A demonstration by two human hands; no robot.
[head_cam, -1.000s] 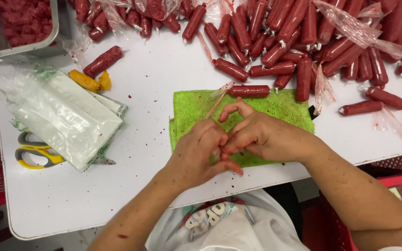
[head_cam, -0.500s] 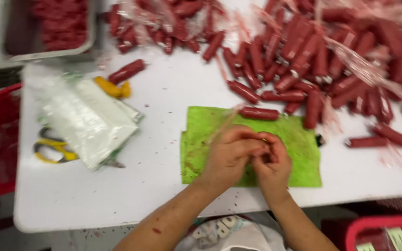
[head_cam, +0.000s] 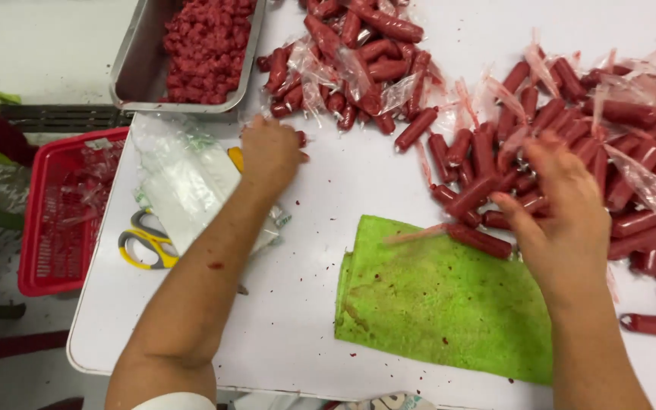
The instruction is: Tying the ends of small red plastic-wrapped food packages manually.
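My left hand (head_cam: 269, 152) reaches to the far left of the white table (head_cam: 320, 190). Its fingers curl over a lone red sausage (head_cam: 300, 138), whose end shows beside the knuckles. My right hand (head_cam: 565, 209) lies with fingers apart on the big heap of red sausages (head_cam: 624, 129) at the right, its fingertips touching them. Between my arms a green cloth (head_cam: 434, 304) is spread out. One sausage (head_cam: 480, 241) with a twisted plastic tail rests on the cloth's far edge.
A second heap of sausages and torn plastic wrappers (head_cam: 351, 53) lies at the top centre. A metal tray (head_cam: 134, 68) of red mince stands at the top left. A stack of clear bags (head_cam: 184, 182), yellow-handled scissors (head_cam: 142, 243) and a red basket (head_cam: 39, 228) are at the left.
My hands were together over the green cloth, working on one sausage. They have parted: the left went far left to the lone sausage, the right to the heap.
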